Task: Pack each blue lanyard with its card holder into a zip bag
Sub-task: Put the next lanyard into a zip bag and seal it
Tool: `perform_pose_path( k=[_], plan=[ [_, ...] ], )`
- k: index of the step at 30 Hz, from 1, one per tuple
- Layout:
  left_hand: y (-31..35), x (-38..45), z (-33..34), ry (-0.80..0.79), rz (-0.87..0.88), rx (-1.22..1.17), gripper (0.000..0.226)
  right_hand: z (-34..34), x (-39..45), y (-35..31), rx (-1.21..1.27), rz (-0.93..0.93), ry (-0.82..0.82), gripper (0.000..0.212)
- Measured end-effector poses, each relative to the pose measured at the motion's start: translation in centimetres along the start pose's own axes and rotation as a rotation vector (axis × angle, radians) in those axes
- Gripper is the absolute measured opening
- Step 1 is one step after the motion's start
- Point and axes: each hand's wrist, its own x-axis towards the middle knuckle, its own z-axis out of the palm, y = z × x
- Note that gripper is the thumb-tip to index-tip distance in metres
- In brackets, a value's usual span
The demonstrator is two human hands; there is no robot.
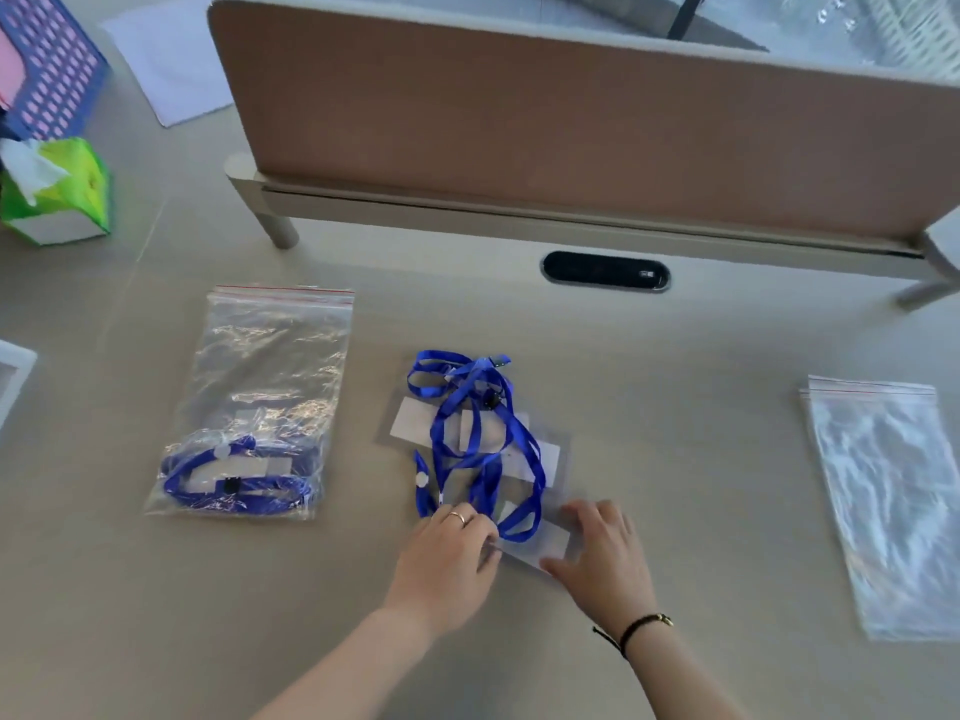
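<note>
**Sorting the next card holder out of the tangle**

Landmark: the pile of blue lanyards (475, 439) mid-counter (675, 407), heaped over several clear card holders.

Both hands work the near edge of the pile. Left hand (448, 558) has fingers curled down onto the nearest card holder (535, 545) and a strap loop lying over it; looks like a pinch, but whether it actually grips the strap or just presses, cannot tell. Right hand (605, 556) is spread flat, fingers open, resting on the holder's right side, gripping nothing, likely pinning it so it doesn't slide while the strap gets pulled free.

Left of the pile: a packed zip bag (260, 402) with one lanyard and holder inside, so one set looks done. Right of the pile: stack of empty zip bags (893, 506), well apart, within reach.

In the way: straps loop over each other and across several holders, so lifting one may drag others. Beyond the pile, a desk divider (571, 127); far left, a tissue box (57, 192) and blue basket (47, 59), clear of the work.
</note>
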Motion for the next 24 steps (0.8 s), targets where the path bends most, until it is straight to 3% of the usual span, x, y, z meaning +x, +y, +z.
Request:
perform_pose_path(
  k=[7, 13, 19, 24],
  plan=[
    [1.1, 0.6, 0.2, -0.004, -0.080, 0.013, 0.026, -0.2, 0.2, -0.3, -0.114, 0.053, -0.035, 0.050],
    [1.2, 0.9, 0.1, 0.004, -0.124, 0.146, 0.046, -0.3, -0.6, 0.9, 0.046, 0.065, -0.064, 0.043],
    [0.6, 1.6, 0.1, 0.053, -0.140, 0.245, 0.020, -1.8, -1.9, 3.6, 0.346, 0.162, -0.066, 0.023],
    [1.3, 1.4, -0.8, 0.186, -0.136, 0.144, 0.011, -4.4, -2.3, 4.8, 0.482, 0.142, -0.069, 0.014]
  ],
)
